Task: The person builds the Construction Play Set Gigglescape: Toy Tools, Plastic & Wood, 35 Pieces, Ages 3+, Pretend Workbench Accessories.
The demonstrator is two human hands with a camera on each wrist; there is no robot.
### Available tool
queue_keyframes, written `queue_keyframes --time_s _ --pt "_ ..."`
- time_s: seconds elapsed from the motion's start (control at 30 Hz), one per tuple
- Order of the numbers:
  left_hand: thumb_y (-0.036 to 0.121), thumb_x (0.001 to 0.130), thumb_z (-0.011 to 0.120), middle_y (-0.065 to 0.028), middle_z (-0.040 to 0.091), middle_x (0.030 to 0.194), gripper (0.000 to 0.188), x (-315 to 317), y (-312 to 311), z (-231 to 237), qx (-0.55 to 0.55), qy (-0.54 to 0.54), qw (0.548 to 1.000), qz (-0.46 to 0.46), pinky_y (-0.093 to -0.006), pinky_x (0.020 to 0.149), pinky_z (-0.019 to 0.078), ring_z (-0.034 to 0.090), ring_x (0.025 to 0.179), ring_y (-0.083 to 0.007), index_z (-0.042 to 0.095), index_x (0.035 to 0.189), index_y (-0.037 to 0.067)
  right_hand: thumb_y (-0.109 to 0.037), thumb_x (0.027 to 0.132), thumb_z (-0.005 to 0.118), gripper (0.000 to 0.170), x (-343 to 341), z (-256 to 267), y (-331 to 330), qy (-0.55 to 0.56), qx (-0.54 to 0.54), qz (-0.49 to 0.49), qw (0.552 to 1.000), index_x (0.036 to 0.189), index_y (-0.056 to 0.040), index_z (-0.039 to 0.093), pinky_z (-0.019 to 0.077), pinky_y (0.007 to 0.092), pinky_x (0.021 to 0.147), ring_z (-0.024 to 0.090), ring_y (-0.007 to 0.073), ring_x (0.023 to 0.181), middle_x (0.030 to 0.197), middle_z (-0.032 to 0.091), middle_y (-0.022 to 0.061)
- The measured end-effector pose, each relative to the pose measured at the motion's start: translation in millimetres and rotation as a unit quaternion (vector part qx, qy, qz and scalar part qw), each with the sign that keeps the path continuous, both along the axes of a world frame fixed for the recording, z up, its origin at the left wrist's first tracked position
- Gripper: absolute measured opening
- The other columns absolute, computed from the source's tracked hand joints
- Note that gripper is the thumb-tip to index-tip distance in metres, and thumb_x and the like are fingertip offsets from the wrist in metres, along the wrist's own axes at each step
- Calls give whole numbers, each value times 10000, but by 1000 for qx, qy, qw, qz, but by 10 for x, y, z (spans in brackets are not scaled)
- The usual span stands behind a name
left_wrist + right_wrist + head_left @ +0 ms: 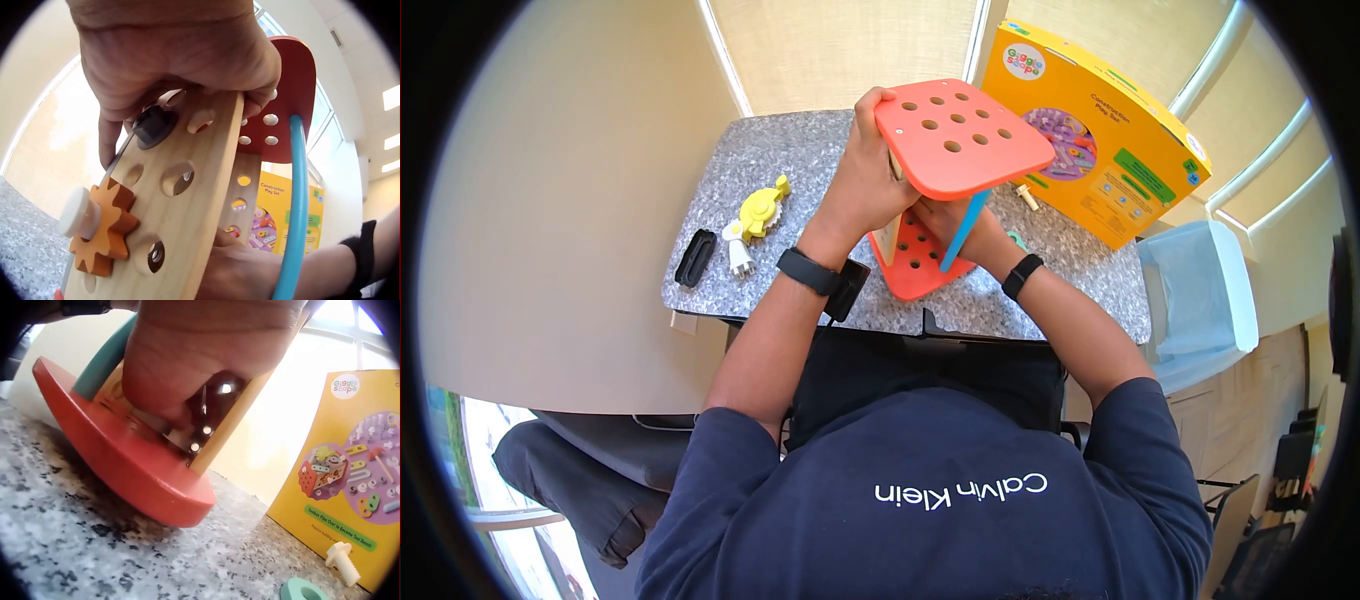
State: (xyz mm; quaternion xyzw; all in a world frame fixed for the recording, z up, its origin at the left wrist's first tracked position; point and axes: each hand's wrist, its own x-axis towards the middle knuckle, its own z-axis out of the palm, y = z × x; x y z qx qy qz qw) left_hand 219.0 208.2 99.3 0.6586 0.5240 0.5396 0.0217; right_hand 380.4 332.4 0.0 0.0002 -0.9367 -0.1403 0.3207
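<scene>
A toy toolbox with red perforated end panels, wooden sides and a blue rod handle stands on end, tilted, over the granite-look table. My left hand grips the upper edge of its wooden side panel. On that panel sit a dark grey plastic nut or bolt head, close under the left fingers, and an orange gear with a white bolt head. My right hand reaches inside the toolbox between handle and panels; its fingertips are mostly hidden, so I cannot tell what they hold.
A yellow construction play set box stands at the back right. Near it lie a cream bolt and a mint-green ring. At left are a yellow toy piece, a white piece and a black tray. A blue bin stands right of the table.
</scene>
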Motion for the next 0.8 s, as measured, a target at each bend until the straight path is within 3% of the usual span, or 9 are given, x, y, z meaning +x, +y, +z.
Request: queue_keyframes --time_s 0.03,0.1,0.17,0.33,0.4,0.5,0.53,0.6,0.8 --pt "236 813 851 -215 421 1450 915 7 -5 7 1 -6 1000 -5 -492 1149 454 501 1359 -429 295 1505 16 -177 1006 646 272 -5 12 -19 -1 0 -1 1000 1237 -37 672 553 452 949 686 353 1091 1185 703 165" --pt "237 812 851 -217 423 1445 919 11 -5 9 3 -11 1000 -10 -497 1151 451 497 1361 -430 293 1508 18 -169 1004 645 257 -48 32 -70 49 -101 -10 994 1222 -36 675 556 453 949 686 355 1088 1170 705 162" --pt "230 811 847 -221 416 1450 928 3 3 5 18 52 998 27 -503 1151 450 494 1360 -436 279 1515 20 -168 1004 644 249 -48 -10 -52 58 -103 -6 993 1211 -33 675 557 453 943 688 358 1077 1158 708 163" --pt "226 805 845 -227 410 1456 938 14 -13 22 4 38 999 14 -507 1147 454 491 1358 -447 271 1517 19 -167 1000 655 249 -40 -83 -9 45 -65 -25 997 1205 -27 669 561 452 932 695 362 1056 1133 716 166" --pt "229 802 846 -229 412 1457 944 40 -26 31 8 27 1000 12 -507 1145 457 494 1356 -450 267 1518 19 -179 994 673 256 -78 -47 -72 45 -122 -99 987 1199 -25 667 567 449 915 699 356 1048 1125 719 164" --pt "234 797 850 -239 433 1442 964 62 -28 41 -14 -9 1000 0 -511 1133 468 505 1347 -459 248 1521 25 -188 992 684 248 -119 -25 -92 63 -182 -67 979 1183 -29 674 575 441 885 703 354 1025 1114 722 162" --pt "231 797 850 -246 447 1432 967 57 -18 38 -4 6 1000 4 -510 1127 473 515 1341 -460 241 1520 28 -188 992 684 248 -112 34 -118 63 -181 -67 979 1183 -29 674 575 441 885 703 354 1025 1114 722 162" --pt "228 797 851 -253 461 1421 970 43 -4 25 6 21 1000 10 -508 1120 478 524 1334 -461 234 1520 31 -195 994 684 232 -86 154 -164 81 -57 -12 995 1160 -34 683 582 432 850 709 347 999 1084 727 158" --pt "201 803 853 -268 477 1407 972 54 -13 32 -15 -29 999 -9 -504 1104 493 540 1323 -464 213 1519 56 -148 997 658 194 -113 67 -120 86 -137 -32 986 1145 -25 686 582 431 827 711 332 991 1048 728 158"
